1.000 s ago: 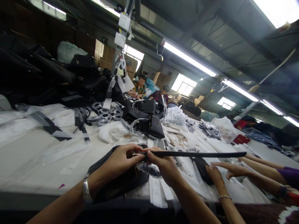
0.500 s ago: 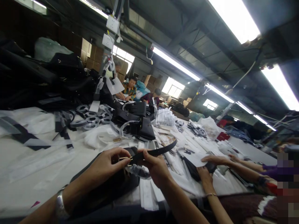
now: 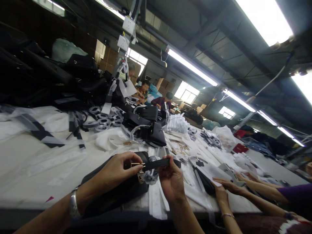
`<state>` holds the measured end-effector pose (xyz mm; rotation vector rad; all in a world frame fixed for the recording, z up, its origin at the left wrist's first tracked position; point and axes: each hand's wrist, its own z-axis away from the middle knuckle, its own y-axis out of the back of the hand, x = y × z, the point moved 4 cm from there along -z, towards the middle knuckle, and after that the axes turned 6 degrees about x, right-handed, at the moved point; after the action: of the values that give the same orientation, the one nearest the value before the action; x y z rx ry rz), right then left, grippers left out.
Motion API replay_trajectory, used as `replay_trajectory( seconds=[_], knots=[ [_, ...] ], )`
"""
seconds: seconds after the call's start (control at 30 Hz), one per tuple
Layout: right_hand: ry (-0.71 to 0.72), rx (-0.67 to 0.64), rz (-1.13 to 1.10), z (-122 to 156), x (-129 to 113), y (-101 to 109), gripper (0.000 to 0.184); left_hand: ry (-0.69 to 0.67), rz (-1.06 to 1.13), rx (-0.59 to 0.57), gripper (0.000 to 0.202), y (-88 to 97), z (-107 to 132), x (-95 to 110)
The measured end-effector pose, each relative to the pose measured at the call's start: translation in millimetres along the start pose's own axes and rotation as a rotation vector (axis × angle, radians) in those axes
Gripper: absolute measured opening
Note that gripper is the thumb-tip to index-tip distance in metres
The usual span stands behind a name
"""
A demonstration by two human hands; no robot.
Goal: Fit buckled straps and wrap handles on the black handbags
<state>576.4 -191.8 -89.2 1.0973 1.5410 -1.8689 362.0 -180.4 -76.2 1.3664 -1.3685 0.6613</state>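
A black strap (image 3: pixel 156 163) with a gold-coloured buckle (image 3: pixel 138 164) stretches between my two hands. My left hand (image 3: pixel 126 165), with a silver bracelet at the wrist, pinches the buckle end. Further along, my right hand (image 3: pixel 172 175) has its thumb and fingers closed around the strap, whose free end pokes out to the right. Beneath both hands lies a black handbag (image 3: pixel 114 191), partly covered by my left forearm. Clear plastic wrap (image 3: pixel 150 177) hangs just under the strap, beside the bag's gold-coloured fitting.
Wrapped black handbags (image 3: pixel 154 133) are piled ahead on the white table (image 3: pixel 65 175). Rolled straps (image 3: pixel 103 121) lie left of them, near a large heap of black bags (image 3: pixel 48 68). To my right, co-workers' hands (image 3: pixel 220 187) handle a black bag (image 3: pixel 204 182) and white sheet. Others sit behind.
My right hand has slid along the strap away from the buckle, and the strap now runs straighter between my hands. The view has shifted slightly to the left.
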Motion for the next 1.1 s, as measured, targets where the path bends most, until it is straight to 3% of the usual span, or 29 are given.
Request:
replay_trajectory(
  seconds=[0.13,0.27,0.4,0.57,0.87,1.1],
  knots=[
    [0.049,0.044,-0.025,3,-5,1,0.018,0.01,0.017,0.002,0.025,1.0,1,-1],
    [0.044,-0.055,0.042,17,-9,-11,0.02,0.025,0.031,0.013,0.024,0.2,3,-1],
    [0.029,-0.209,0.303,28,-7,-24,0.023,0.035,0.058,0.009,0.023,-4.3,3,-1],
    [0.073,-0.269,0.59,28,1,-28,0.03,0.021,0.108,0.022,0.025,-5.7,1,-3],
    [0.032,-0.36,0.619,23,14,-39,0.033,-0.013,0.068,0.084,0.028,-3.5,0,-8],
    [-0.057,-0.394,0.562,33,6,-51,0.055,0.001,0.068,0.085,0.024,2.4,-2,-5]
  ],
)
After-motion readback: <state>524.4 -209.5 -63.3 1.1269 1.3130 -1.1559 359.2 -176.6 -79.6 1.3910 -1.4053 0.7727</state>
